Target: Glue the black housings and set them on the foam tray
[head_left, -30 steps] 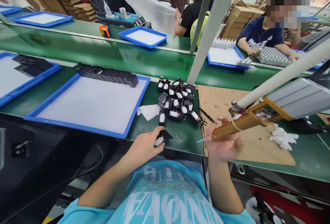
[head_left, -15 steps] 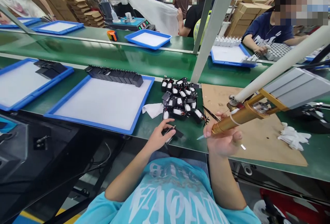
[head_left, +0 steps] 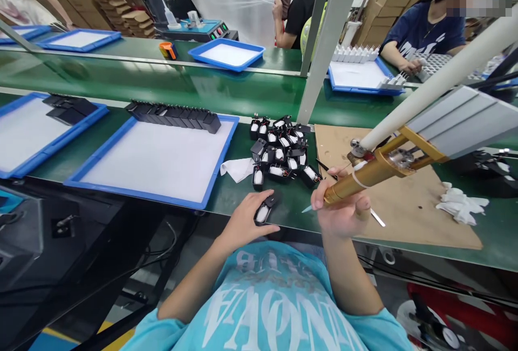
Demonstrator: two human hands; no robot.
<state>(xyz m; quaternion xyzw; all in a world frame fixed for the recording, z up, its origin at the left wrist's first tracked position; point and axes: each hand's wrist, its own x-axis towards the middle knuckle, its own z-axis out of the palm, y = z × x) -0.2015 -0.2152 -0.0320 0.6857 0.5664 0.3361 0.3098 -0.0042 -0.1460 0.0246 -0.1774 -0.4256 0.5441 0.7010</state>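
Note:
At the bench's front edge my left hand [head_left: 245,217] curls round a small black housing [head_left: 264,213] with a white part inside. Its thumb stretches out along the near side. My right hand [head_left: 342,216] is wrapped round a gold-coloured glue dispenser [head_left: 350,184], whose thin pale-blue nozzle [head_left: 307,209] points left, toward the housing. Beyond both hands lies a cluster of similar black housings [head_left: 279,154] with white parts and wires. A folded white cloth [head_left: 238,170] rests left of the cluster. Behind the right hand, black tweezers [head_left: 321,166] are partly hidden.
Blue-rimmed trays [head_left: 204,200] stand left, one with a row of black housings [head_left: 174,117]. A brown board [head_left: 413,216] carries a metal strip [head_left: 377,217] and a crumpled white glove [head_left: 461,204]. A slanted post [head_left: 324,49] rises behind the cluster. Co-workers sit across the line.
The black housing has turned, so its white inside now shows. My left thumb has moved off it toward me. The nozzle has shifted slightly left, and the whole view has tilted a little.

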